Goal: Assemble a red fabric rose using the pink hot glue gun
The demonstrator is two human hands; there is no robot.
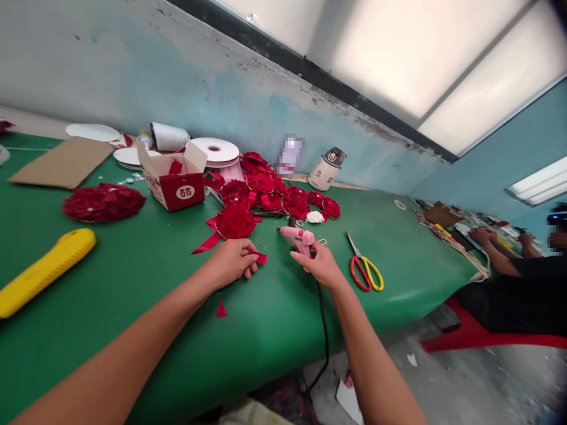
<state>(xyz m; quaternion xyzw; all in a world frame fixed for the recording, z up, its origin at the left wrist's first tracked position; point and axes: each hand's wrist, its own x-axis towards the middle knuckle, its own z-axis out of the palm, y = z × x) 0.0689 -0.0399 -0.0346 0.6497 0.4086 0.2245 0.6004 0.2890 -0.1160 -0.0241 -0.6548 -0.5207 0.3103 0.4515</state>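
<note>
My left hand (233,260) rests on the green table (133,277) and pinches a small piece of red ribbon (260,257) between its fingers. My right hand (319,264) grips a pink glue gun (299,237) whose nozzle points left; its black cord (325,330) drops over the table's front edge. A red ribbon flower (234,222) with trailing ends lies just beyond my left hand. More red flowers (283,198) are heaped behind it.
Scissors (365,268) with red and yellow handles lie right of my right hand. A red gift box (176,183), white ribbon spools (215,150), a flower pile (104,202), a yellow tool (44,268) and cardboard (64,162) lie left. Another person (518,277) sits at right.
</note>
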